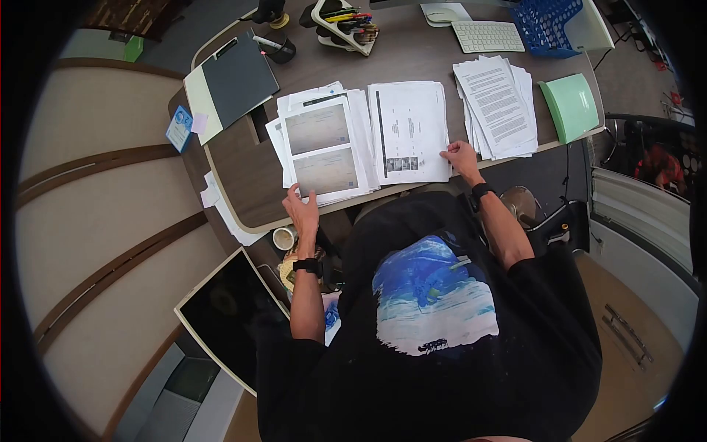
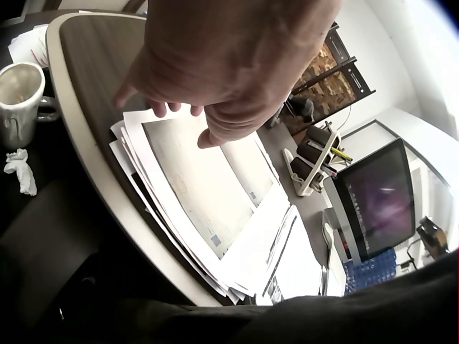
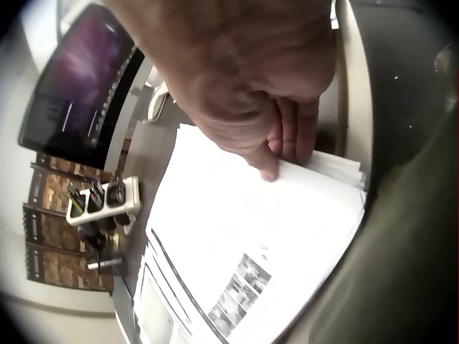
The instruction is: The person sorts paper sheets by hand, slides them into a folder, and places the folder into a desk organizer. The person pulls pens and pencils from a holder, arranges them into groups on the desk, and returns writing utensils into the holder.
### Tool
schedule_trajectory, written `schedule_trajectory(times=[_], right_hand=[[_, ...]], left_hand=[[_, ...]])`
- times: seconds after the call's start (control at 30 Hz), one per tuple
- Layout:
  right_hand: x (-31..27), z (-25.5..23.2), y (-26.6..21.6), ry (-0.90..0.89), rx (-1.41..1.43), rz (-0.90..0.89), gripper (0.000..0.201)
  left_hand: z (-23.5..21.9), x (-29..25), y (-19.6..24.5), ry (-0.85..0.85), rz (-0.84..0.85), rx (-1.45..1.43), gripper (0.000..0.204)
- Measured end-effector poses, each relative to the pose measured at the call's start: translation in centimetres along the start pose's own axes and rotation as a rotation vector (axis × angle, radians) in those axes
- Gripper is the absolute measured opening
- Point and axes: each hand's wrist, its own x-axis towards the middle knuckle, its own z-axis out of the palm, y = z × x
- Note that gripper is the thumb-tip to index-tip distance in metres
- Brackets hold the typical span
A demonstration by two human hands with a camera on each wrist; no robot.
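A paper stack [image 1: 321,153] with two grey-brown printed panels on its top sheet lies on the desk. My left hand [image 1: 301,212] is at its near left corner, fingers spread and thumb over the top sheet; the left wrist view shows this hand [image 2: 226,68] from behind. Just right of that stack lies a second paper stack [image 1: 409,129], its top sheet bearing a dark strip and small photos. My right hand [image 1: 463,160] pinches its right edge. In the right wrist view the thumb [image 3: 267,166] lies on the top sheet and the other fingers curl at the side.
A third stack of text pages [image 1: 495,107] and a green folder [image 1: 571,108] lie to the right. Toward the back are a keyboard [image 1: 487,36], a blue basket [image 1: 543,29] and a pen holder [image 1: 342,26]. A dark clipboard [image 1: 239,81] lies left; a mug [image 1: 284,237] stands below the desk edge.
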Motion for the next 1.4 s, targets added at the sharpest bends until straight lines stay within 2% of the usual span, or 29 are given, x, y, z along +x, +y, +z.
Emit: schedule_trajectory(times=[0.03, 0.13, 0.23, 0.33, 0.5, 0.57, 0.6, 0.67, 0.7, 0.77, 0.8, 0.87, 1.03, 1.1, 1.17, 1.2, 1.23, 1.27, 1.33, 1.4], right_hand=[[0.4, -0.4, 0.2, -0.076, 0.057, 0.046, 0.035], [2.3, -0.8, 2.4, -0.14, 0.187, 0.039, 0.03], [2.7, -1.5, 3.1, -0.117, 0.277, 0.048, 0.026], [1.7, -3.1, 1.2, -0.142, 0.29, 0.068, 0.026], [3.0, -3.6, 1.4, -0.206, 0.24, 0.016, 0.023], [3.7, -3.9, 1.7, -0.253, 0.455, -0.035, 0.029], [3.6, -4.3, 0.9, -0.265, 0.45, -0.042, 0.029], [2.6, -5.4, -1.1, -0.243, 0.778, 0.067, 0.027], [2.1, -5.9, -2.6, -0.254, 0.773, 0.061, 0.027], [1.0, -6.3, -5.2, -0.36, 1.009, 0.079, 0.032], [1.1, -6.2, -5.6, -0.425, 0.977, 0.062, 0.038], [0.8, -5.9, -7.0, -0.492, 0.97, 0.037, 0.04], [-1.6, -7.1, -11.8, -0.675, 0.877, -0.039, 0.045], [-1.2, -6.7, -11.5, -0.737, 0.846, -0.105, 0.049], [-1.0, -6.5, -11.1, -0.789, 0.841, -0.118, 0.049], [-0.8, -6.7, -10.9, -0.801, 0.834, -0.115, 0.049], [-0.6, -6.9, -10.7, -0.767, 0.953, -0.06, 0.049], [-0.6, -7.2, -11.1, -0.73, 1.071, -0.004, 0.049], [-0.5, -8.5, -11.6, -0.647, 1.101, -0.032, 0.051], [-0.4, -9.0, -11.6, -0.613, 1.103, -0.043, 0.052]], left_hand=[[0.3, -0.2, 0.3, -0.006, 0.005, -0.02, 0.055], [0.7, -1.2, 2.0, -0.028, 0.013, -0.052, 0.049], [1.0, -2.1, 3.9, -0.068, 0.033, -0.074, 0.043], [2.1, -2.6, 5.0, -0.117, 0.052, -0.115, 0.039], [3.4, -3.9, 6.5, -0.15, 0.075, -0.156, 0.034], [3.9, -4.5, 6.9, -0.175, 0.117, -0.231, 0.031], [3.9, -4.8, 7.6, -0.164, 0.108, -0.232, 0.031], [4.1, -5.3, 9.2, -0.288, -0.04, -0.398, 0.034], [4.4, -5.4, 10.1, -0.277, -0.046, -0.402, 0.034], [5.1, -5.3, 12.0, -0.448, -0.026, -0.597, 0.043], [4.9, -5.4, 13.8, -0.437, -0.031, -0.6, 0.043], [3.6, -5.5, 18.2, -0.56, -0.031, -0.605, 0.048], [3.3, -5.1, 24.4, -0.446, 0.035, -0.718, 0.044], [3.2, -4.7, 24.6, -0.381, 0.065, -0.769, 0.042], [3.0, -4.3, 23.8, -0.271, -0.006, -0.773, 0.037], [2.6, -4.1, 23.4, -0.282, 0.006, -0.788, 0.035], [2.2, -4.0, 22.7, -0.272, -0.005, -0.791, 0.035], [1.2, -4.0, 22.3, -0.333, -0.005, -0.785, 0.035], [0.2, -4.0, 21.3, -0.408, -0.003, -0.784, 0.036], [-0.7, -4.6, 21.3, -0.388, 0.011, -0.77, 0.036]])
